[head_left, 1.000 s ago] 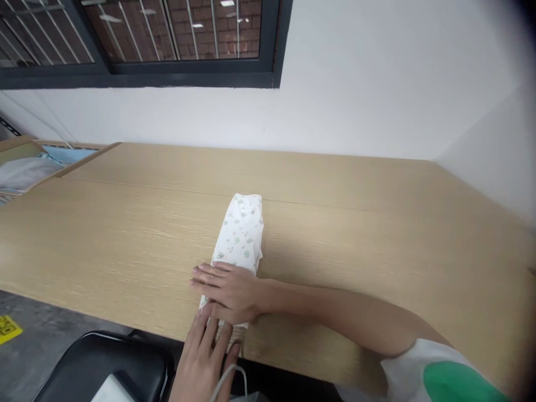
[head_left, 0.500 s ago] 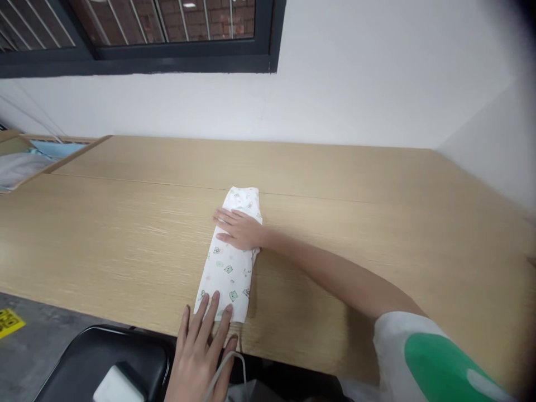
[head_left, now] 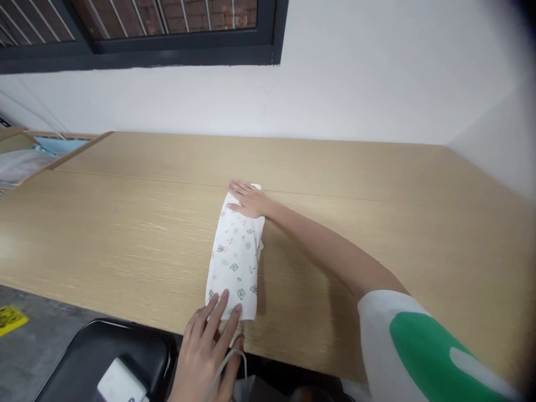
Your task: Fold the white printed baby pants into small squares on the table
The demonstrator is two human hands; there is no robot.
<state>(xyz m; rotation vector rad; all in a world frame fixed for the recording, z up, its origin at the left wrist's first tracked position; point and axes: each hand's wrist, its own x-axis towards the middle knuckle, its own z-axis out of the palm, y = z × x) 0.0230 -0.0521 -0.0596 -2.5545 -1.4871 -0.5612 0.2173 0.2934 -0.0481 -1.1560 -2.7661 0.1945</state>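
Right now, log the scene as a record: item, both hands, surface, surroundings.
item: white printed cloth, folded into a long strip
right hand: open, laid flat on the cloth's far end
left hand: open, fingers spread over the cloth's near end
surface: wooden table
below left: black chair with a white boxy object on it
floor: yellow marker at the left edge
back: white wall, dark-framed window
unclear: the white object's exact type
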